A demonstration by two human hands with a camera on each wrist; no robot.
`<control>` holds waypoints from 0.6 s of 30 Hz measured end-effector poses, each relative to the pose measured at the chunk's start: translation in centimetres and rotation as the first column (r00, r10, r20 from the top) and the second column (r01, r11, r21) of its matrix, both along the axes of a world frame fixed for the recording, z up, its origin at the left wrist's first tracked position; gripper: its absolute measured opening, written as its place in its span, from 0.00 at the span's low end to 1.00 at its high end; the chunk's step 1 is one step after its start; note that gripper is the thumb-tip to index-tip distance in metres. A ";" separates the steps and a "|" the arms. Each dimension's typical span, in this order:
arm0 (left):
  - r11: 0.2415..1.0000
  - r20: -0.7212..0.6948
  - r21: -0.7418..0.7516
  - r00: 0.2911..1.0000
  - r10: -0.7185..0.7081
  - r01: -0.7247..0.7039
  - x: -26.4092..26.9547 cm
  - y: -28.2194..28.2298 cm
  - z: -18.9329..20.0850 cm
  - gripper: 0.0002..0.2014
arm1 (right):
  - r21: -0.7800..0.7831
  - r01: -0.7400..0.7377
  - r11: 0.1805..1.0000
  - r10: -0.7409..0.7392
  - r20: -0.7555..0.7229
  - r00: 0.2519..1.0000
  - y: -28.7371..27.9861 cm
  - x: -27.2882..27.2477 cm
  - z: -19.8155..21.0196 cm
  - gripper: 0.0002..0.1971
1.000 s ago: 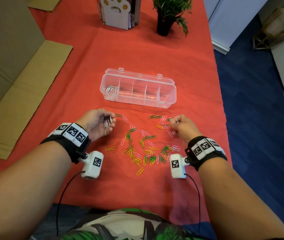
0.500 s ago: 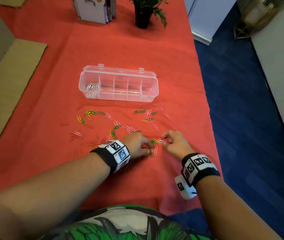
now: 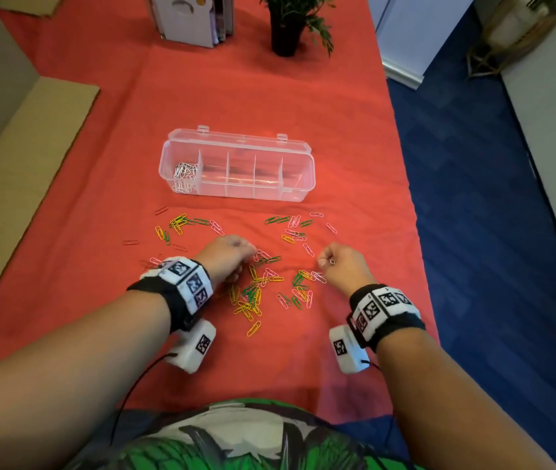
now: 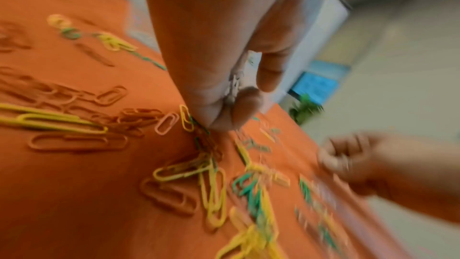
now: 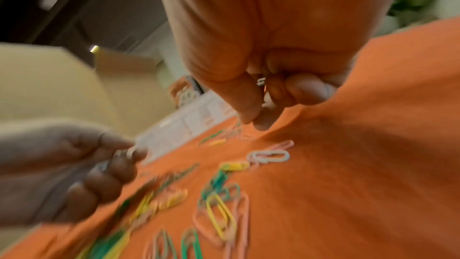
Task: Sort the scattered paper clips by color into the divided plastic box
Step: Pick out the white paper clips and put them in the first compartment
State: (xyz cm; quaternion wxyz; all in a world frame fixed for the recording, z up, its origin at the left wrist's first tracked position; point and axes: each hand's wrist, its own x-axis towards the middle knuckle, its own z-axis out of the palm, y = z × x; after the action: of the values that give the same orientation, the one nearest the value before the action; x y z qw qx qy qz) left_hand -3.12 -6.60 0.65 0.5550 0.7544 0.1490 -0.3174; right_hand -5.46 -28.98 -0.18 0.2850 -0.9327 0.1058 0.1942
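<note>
**Desk:** What fills the frame, biggest first?

**Photographer:** A long table draped in an orange-red cloth (image 3: 242,89), running toward twelve o'clock. Dark blue carpet (image 3: 493,198) lies at three o'clock, with a white cabinet (image 3: 415,32) at one o'clock. Flat brown cardboard sheets (image 3: 22,157) overlap the cloth at nine o'clock.

**Desk:** And at the far end?

**Photographer:** A white file holder with a paw-print cutout (image 3: 190,18) and, just beside it, a green plant in a black pot (image 3: 286,25), both near twelve o'clock.

**Desk:** Where is the box?

**Photographer:** The clear divided plastic box (image 3: 300,188) sits open mid-table. Its nine-o'clock end compartment holds white paper clips (image 3: 185,174); I see nothing in the other compartments. Scattered yellow, green, pink and red paper clips (image 3: 256,293) lie on the cloth at the box's six o'clock, well apart from it.

**Desk:** The hands?

**Photographer:** Both are low over the scatter, wearing black wristbands with coded white tags. The left hand (image 3: 227,257) has its fingers curled round a small bunch of white clips (image 4: 232,88), seen from the left wrist. The right hand (image 3: 344,266) has its fingers tucked in, thumb and forefinger pinched narrow on a white clip (image 5: 260,81).
</note>
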 end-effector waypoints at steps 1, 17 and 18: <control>0.988 -0.110 -0.103 0.989 0.100 -0.112 0.2 0.3 0.5 0.06 | 0.002 0.023 1.000 -0.023 -0.021 1.000 -0.1 0.2 0.4 0.08; 0.862 -0.338 -0.386 0.919 0.201 -0.330 1.9 3.8 3.1 0.17 | 0.093 0.134 0.987 -0.134 -0.007 0.991 1.0 1.0 1.6 0.12; 0.858 -0.320 -0.389 0.923 0.214 -0.334 2.4 3.9 3.6 0.17 | 0.193 0.203 0.960 -0.203 -0.018 0.979 1.2 1.3 1.9 0.11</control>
State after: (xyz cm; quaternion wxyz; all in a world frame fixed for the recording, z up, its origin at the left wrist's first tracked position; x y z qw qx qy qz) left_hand -0.70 -2.69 4.24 0.7245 0.5319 0.2538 -0.3576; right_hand -4.15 -27.83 1.74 0.3931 -0.8849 0.1811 0.1722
